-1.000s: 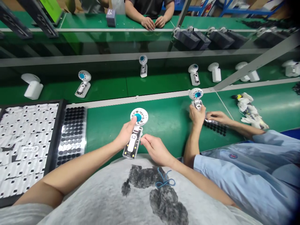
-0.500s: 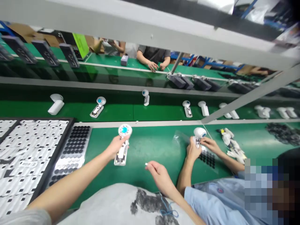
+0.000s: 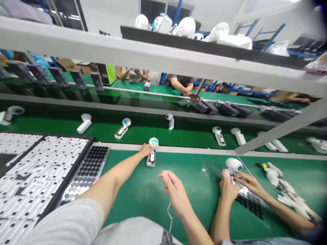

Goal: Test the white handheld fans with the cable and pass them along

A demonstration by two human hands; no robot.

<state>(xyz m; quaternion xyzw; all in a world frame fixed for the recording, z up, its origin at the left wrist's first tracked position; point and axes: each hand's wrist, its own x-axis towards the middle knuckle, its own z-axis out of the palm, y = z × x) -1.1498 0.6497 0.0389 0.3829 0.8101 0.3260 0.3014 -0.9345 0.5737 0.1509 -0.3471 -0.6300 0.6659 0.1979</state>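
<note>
My left hand (image 3: 146, 149) is closed on a white handheld device (image 3: 151, 158) with a round head and blue centre, its handle open to show parts inside. It is held out at the bench's back edge. Nearer to me, my right hand (image 3: 174, 190) is pinched, with a small thing at its fingertips that is too small to make out. A thin white cord (image 3: 170, 216) hangs below that hand. To the right, a co-worker's hands (image 3: 228, 187) hold a similar white device (image 3: 233, 165).
A black tray (image 3: 90, 140) of white parts and a sheet of black discs (image 3: 94, 158) lie left. Devices stand along the green belt (image 3: 143, 131) behind. Gloves (image 3: 283, 187) lie right. A slanted metal post (image 3: 281, 126) crosses the right side.
My left hand has moved forward with the device, to the bench's back edge. My right hand stays pinched near the body. The view has tilted up and shifted.
</note>
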